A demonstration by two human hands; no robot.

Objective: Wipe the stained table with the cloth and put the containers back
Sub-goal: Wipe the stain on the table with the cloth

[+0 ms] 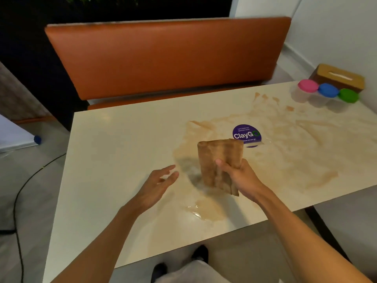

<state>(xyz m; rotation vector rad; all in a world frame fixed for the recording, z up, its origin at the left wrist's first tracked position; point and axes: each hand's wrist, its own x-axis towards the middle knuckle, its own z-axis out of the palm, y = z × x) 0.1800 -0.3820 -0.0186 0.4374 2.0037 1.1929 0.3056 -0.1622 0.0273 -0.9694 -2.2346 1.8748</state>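
Brown stains (285, 156) cover the counter (114, 139) from middle to right edge. Over it the left hand (161, 180) hovers open, probably to refold the cloth (220, 160) (soiled, bunched upright) that the right hand (240, 176) grips; the containers (326, 90) sit at the far right corner, clear of wiping.

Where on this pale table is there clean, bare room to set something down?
The cream table is bare and unstained at left, between the left hand and the orange bench. Crowded: the far right corner, with pink-, blue- and green-lidded containers beside a wooden tissue box. Stains cover the middle.
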